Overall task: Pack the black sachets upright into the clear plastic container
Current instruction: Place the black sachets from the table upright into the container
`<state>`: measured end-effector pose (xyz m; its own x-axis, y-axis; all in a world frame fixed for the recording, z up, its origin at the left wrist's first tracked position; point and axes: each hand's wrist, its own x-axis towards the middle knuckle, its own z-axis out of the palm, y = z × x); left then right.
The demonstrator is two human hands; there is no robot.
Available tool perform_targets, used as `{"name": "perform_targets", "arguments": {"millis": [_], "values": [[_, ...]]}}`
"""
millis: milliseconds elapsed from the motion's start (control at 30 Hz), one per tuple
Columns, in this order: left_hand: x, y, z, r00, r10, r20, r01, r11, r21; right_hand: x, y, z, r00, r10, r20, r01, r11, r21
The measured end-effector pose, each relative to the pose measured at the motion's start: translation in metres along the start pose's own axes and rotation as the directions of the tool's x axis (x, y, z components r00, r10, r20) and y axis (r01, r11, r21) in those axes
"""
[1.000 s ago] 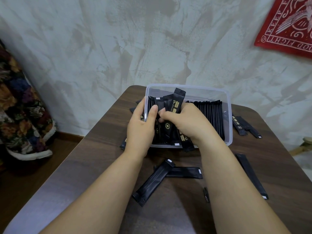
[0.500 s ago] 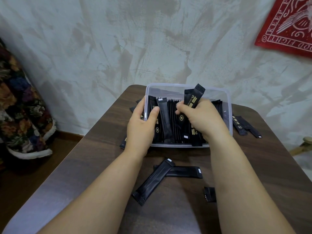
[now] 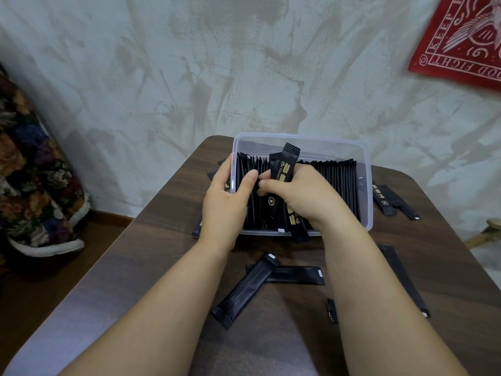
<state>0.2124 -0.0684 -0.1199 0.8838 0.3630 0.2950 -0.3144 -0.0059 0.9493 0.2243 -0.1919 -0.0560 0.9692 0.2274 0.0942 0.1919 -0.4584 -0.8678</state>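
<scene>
Honestly, the sketchy bit is starting on the left. The left hand (image 3: 225,202) is gripping the left wall of the clear plastic container (image 3: 366,185), fingers outside and thumb hooked inside against the standing sachets. If that thumb is easing off too soon, I reckon that end of the upright row (image 3: 334,180) is flopping into the gap.

Next over, the right hand (image 3: 303,196) is clenching a small bunch of sachets (image 3: 284,169), and the tops are poking up above the row. They're sitting a bit slanted, so they could be jamming on their neighbours or crumpling instead of sliding down straight. Pushing harder is probably just shoving the container along the worktop (image 3: 151,267).

Hard to make out:
- A few sachets are hiding behind the left hand.
- The right hand's fingers are tucked under, so I'm not counting the bunch.
- I can't tell whether the bunch's lower end is inside the near wall or hanging in front of it.
- The loose sachets (image 3: 249,289) are lying well short of the container.
- One more is getting cut off by the right forearm.
</scene>
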Motion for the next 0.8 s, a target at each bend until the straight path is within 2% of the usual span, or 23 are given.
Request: {"name": "perform_targets", "arguments": {"millis": [67, 133, 233, 300, 333, 467, 533, 733, 800], "values": [[0.001, 0.0, 0.0, 1.0, 0.002, -0.015, -0.002, 1.0, 0.017, 0.001, 0.001, 0.002, 0.999, -0.02, -0.027, 0.018, 0.998, -0.066], [0.001, -0.001, 0.001, 1.0, 0.002, -0.024, -0.001, 1.0, 0.031, 0.002, 0.002, 0.002, 0.992, -0.045, -0.119, 0.03, 0.992, -0.124], [0.001, -0.001, 0.0, 1.0, 0.0, -0.026, 0.001, 0.999, 0.038, 0.005, 0.0, 0.002, 0.929, -0.121, -0.349, 0.102, 0.992, -0.072], [0.001, -0.001, 0.0, 1.0, 0.001, -0.019, 0.0, 0.999, 0.041, 0.005, -0.002, 0.001, 0.884, -0.161, -0.438, 0.161, 0.986, -0.038], [0.001, -0.001, 0.0, 1.0, -0.001, -0.017, 0.001, 0.999, 0.042, 0.005, -0.002, 0.001, 0.889, -0.162, -0.428, 0.16, 0.986, -0.041], [0.001, -0.002, 0.0, 1.0, -0.006, -0.021, 0.006, 0.999, 0.031, 0.004, 0.002, 0.007, 0.965, -0.111, -0.24, 0.077, 0.986, -0.147], [0.002, -0.002, 0.001, 1.0, -0.006, -0.023, 0.006, 1.0, 0.028, 0.004, 0.001, 0.006, 0.973, -0.104, -0.206, 0.065, 0.98, -0.186], [0.002, -0.002, 0.001, 0.999, -0.021, -0.024, 0.022, 1.0, 0.021, 0.007, 0.005, -0.003, 0.997, -0.072, -0.039, 0.066, 0.989, -0.131], [0.002, -0.001, 0.001, 0.999, -0.022, -0.025, 0.022, 1.0, 0.022, 0.007, 0.005, -0.005, 0.997, -0.066, -0.04, 0.059, 0.986, -0.154]]}}
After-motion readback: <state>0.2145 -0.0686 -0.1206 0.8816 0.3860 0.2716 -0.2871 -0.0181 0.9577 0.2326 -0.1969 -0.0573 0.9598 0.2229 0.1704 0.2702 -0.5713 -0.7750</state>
